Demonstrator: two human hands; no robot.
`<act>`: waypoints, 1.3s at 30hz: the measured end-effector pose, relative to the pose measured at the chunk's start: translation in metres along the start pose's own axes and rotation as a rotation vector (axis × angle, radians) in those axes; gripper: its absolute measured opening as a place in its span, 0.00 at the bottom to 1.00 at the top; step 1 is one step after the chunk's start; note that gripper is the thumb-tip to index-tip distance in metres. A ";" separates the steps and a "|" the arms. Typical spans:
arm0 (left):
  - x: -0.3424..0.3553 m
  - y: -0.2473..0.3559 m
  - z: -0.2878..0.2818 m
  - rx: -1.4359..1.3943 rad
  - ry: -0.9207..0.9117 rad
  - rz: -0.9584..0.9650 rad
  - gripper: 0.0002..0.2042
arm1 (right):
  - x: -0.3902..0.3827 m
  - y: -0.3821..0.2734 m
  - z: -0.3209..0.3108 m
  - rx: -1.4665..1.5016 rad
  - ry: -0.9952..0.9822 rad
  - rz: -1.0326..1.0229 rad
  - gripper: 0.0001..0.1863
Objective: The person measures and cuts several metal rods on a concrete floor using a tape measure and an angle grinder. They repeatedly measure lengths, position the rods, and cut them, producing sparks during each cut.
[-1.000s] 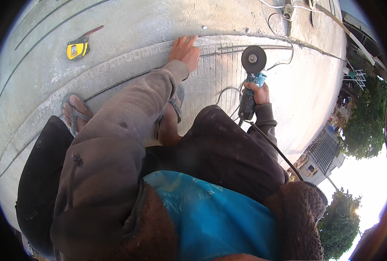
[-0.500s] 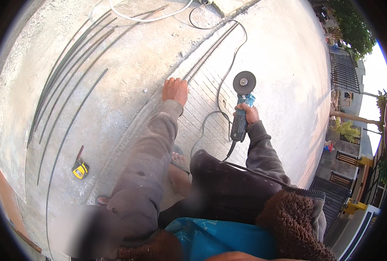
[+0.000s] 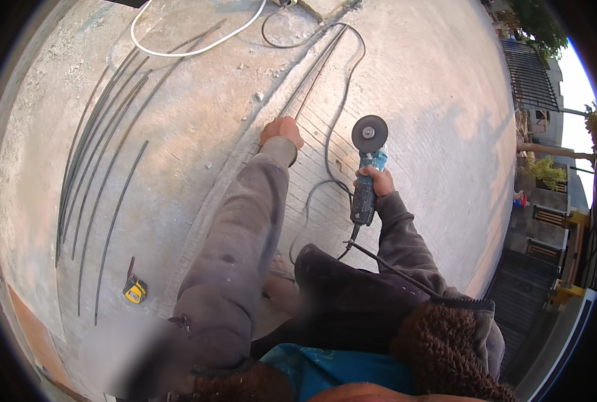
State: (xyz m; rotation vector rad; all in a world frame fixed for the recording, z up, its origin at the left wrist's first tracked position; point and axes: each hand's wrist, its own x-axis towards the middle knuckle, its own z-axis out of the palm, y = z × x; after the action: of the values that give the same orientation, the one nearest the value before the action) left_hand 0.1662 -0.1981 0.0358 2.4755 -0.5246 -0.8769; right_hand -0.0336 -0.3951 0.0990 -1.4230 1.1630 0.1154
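My left hand is closed around the near ends of a pair of thin metal rods that run away from me along the concrete. The rods lie a little apart by my fingers and come together at their far ends. To the right, my right hand grips the body of a blue and black angle grinder. Its dark round disc points away from me, held above the pavement; whether it spins I cannot tell. The grinder's black cord loops over the ground between both hands.
Several long, bent metal rods lie on the concrete at the left. A yellow tape measure rests near them. At the far left is a white hose or cable. A raised concrete seam crosses the ground. Fences and plants stand far right.
My left hand has turned and shifted slightly along the rods, whose near parts are now wider apart. The grinder stays in my right hand, slightly left in view. The whole view has shifted slightly.
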 end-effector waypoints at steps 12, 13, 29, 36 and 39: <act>0.047 -0.006 -0.016 -0.280 -0.455 0.143 0.15 | 0.010 0.023 -0.020 0.123 0.010 0.076 0.18; 0.032 -0.013 -0.033 -0.093 -0.316 0.089 0.14 | 0.009 0.025 -0.027 0.143 0.009 0.075 0.17; -0.313 -0.461 -0.124 -0.140 0.461 -0.659 0.16 | -0.002 0.008 0.017 0.052 -0.074 0.019 0.17; -0.399 -0.539 -0.103 0.516 0.484 -0.546 0.23 | -0.011 0.005 0.024 0.090 -0.182 0.097 0.19; -0.428 -0.497 -0.090 0.341 0.277 -0.646 0.22 | -0.021 0.001 0.016 0.094 -0.244 0.092 0.20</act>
State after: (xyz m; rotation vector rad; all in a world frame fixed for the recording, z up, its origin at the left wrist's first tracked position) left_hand 0.0142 0.4463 0.0401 3.0802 0.2685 -0.6769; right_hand -0.0354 -0.3706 0.1082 -1.2351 1.0185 0.2871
